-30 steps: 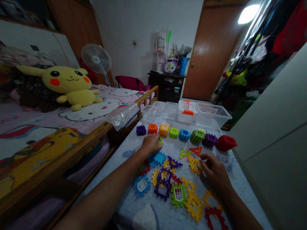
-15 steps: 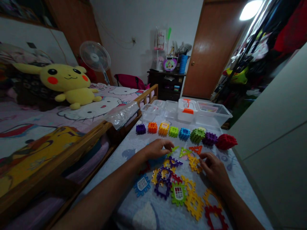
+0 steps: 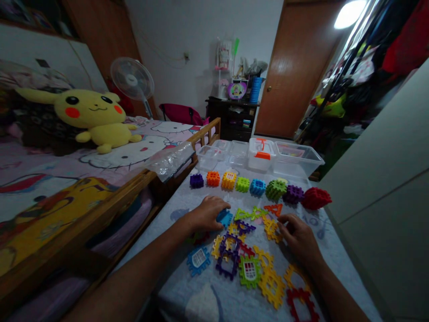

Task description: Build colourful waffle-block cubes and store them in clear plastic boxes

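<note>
1. Fingers of the left hand [image 3: 209, 214], beyond and left of the purple frame [image 3: 228, 257], stand apart around the blue tile [image 3: 225, 218]; whether they pinch it I cannot tell.
2. Right of and beyond the frame, the right hand [image 3: 297, 232] is half curled, its fingertips at the edge of a yellow piece [image 3: 271, 229]; a firm hold cannot be made out.
3. Just changed: the near green triangle [image 3: 241, 214], which the left hand was carrying half a second ago, now lies beyond the frame, beside the far green triangle [image 3: 257, 213]. That piece looks released, leaving the left hand free for the blue tile; the right hand has barely moved.
4. Nearest on the tabletop [image 3: 234, 304], a red ring [image 3: 297, 293] lies to the near right of the frame. A green window [image 3: 250, 271] is just right of it, a blue window [image 3: 198, 260] just left; their white grilles carry no letters.
5. Beyond the frame, after the orange triangle [image 3: 274, 209], runs a row of coloured stacks, from purple [image 3: 196, 180] to red [image 3: 316, 198].
6. Farthest on the tabletop from the frame, a lidded box [image 3: 262, 156] has orange clasps; no label on it is legible.
7. Well left of the frame, the plush [image 3: 97, 116] resembles Pikachu; no brand name can be read anywhere.
</note>
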{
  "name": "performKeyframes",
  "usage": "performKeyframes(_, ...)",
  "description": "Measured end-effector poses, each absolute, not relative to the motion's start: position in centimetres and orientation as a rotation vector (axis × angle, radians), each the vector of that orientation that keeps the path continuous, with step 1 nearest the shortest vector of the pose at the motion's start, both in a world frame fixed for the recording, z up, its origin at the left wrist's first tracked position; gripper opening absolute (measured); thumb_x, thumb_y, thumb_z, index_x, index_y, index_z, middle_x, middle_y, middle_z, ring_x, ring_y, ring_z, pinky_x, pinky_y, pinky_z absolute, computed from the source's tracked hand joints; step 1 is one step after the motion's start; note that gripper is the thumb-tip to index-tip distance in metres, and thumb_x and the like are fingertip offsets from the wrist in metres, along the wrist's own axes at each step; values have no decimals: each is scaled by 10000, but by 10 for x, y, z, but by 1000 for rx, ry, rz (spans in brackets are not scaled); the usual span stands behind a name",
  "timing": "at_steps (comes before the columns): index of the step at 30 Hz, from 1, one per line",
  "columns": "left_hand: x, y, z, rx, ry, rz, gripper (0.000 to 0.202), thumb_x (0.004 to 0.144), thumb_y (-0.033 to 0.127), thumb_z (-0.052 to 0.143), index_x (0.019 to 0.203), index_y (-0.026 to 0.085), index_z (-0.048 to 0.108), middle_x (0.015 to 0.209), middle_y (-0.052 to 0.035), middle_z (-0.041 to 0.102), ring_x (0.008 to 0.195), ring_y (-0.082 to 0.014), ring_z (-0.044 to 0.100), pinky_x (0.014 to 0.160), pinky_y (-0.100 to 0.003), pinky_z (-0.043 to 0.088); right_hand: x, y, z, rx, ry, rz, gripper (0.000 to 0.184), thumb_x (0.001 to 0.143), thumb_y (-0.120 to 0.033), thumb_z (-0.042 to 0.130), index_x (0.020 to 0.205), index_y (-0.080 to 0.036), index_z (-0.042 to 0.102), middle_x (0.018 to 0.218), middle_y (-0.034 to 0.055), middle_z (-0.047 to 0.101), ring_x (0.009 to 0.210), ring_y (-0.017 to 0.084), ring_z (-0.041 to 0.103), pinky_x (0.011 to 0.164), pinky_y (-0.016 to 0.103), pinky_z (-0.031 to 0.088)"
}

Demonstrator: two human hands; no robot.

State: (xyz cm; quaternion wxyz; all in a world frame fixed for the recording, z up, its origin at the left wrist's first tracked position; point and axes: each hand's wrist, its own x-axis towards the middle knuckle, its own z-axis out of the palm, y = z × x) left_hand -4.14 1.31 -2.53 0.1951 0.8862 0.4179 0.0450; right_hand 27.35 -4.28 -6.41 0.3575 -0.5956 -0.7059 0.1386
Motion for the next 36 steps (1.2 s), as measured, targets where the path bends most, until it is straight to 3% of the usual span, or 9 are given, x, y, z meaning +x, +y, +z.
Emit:
performKeyframes(6, -63, 23, -19, 2166, 1182, 451, 371, 817, 406, 548, 1104, 180, 614, 1146, -81, 656, 1036, -242, 599, 923, -346, 458, 274, -43, -63, -1529, -1829, 353, 185, 820, -342, 522, 791, -195, 630, 714, 13, 621, 531, 135, 540, 535, 266, 435)
performKeyframes(10, -88, 34, -21, 1937, 1296, 550, 419, 911, 501, 336, 882, 169, 591, 838, -47, 635, 768, -193, 598, 725, -311, 496, 274, -42, -65, -1534, -1834, 360, 180, 818, -342, 522, 792, -199, 628, 723, 15, 625, 531, 135, 544, 541, 271, 441)
performKeyframes(12, -98, 36, -24, 1949, 1386, 556, 415, 910, 515, 338, 815, 184, 569, 778, -30, 608, 728, -182, 572, 718, -307, 486, 274, -43, -65, -1540, -1836, 363, 180, 823, -343, 519, 800, -200, 626, 724, 16, 625, 529, 135, 539, 540, 273, 440)
performKeyframes(17, -105, 36, -25, 2069, 1367, 472, 363, 905, 475, 376, 836, 196, 596, 916, -41, 638, 910, -208, 572, 880, -329, 452, 272, -43, -64, -1552, -1831, 385, 177, 825, -344, 514, 801, -206, 622, 702, 15, 621, 521, 140, 532, 529, 279, 440)
performKeyframes(22, -92, 43, -24, 2109, 1282, 298, 296, 892, 409, 413, 843, 184, 599, 898, -35, 640, 849, -192, 587, 795, -293, 469, 272, -43, -63, -1555, -1837, 404, 177, 815, -348, 522, 793, -206, 625, 702, 16, 628, 515, 141, 538, 522, 282, 443)
performKeyframes(25, -85, 49, -31, 2210, 1323, 270, 244, 838, 342, 518, 981, 172, 617, 1007, -60, 656, 926, -210, 602, 847, -301, 466, 273, -43, -64, -1564, -1827, 413, 181, 822, -350, 521, 799, -203, 624, 721, 16, 629, 529, 142, 546, 531, 284, 447)
performKeyframes(29, -86, 50, -40, 2345, 1374, 291, 389, 813, 293, 591, 1180, 165, 580, 1207, -107, 621, 1132, -244, 554, 1010, -355, 400, 274, -43, -65, -1559, -1828, 408, 180, 823, -345, 519, 800, -200, 623, 720, 15, 625, 537, 143, 550, 541, 286, 448)
performKeyframes(36, -91, 41, -33, 2331, 1301, 219, 553, 744, 306, 693, 1256, 150, 551, 1331, -131, 565, 1234, -277, 502, 1078, -386, 357, 272, -43, -64, -1553, -1826, 404, 171, 818, -336, 522, 789, -203, 625, 708, 16, 632, 521, 140, 539, 526, 281, 443)
